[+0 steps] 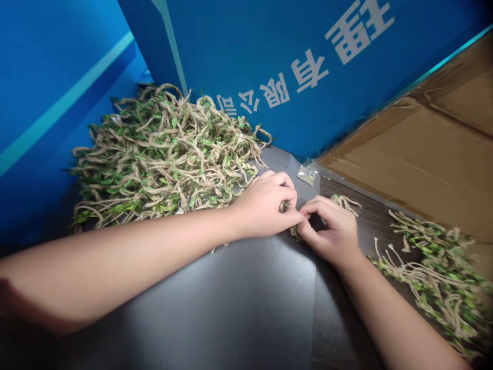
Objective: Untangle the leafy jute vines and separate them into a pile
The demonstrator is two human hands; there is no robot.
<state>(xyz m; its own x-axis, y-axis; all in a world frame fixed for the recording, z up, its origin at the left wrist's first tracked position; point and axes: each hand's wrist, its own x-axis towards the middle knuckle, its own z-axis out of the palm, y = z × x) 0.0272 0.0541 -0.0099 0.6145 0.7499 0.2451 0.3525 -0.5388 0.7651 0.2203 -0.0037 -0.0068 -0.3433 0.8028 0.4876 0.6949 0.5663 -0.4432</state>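
My left hand (267,203) and my right hand (332,227) meet near the middle of the dark table (239,303), fingers curled together. Both pinch one small bundle of jute twine with green leaves (344,201), mostly hidden under the fingers; its frayed end sticks out past the right hand. A big heap of the same leafy twine (162,154) lies just behind the left hand, against the blue wall. Another loose lot of leafy twine (435,267) lies to the right of my right forearm.
Blue cardboard panels (269,46) with white characters wall in the back and left. A brown cardboard sheet (419,154) lies at the right. A small clear plastic bag (308,174) sits just beyond my hands.
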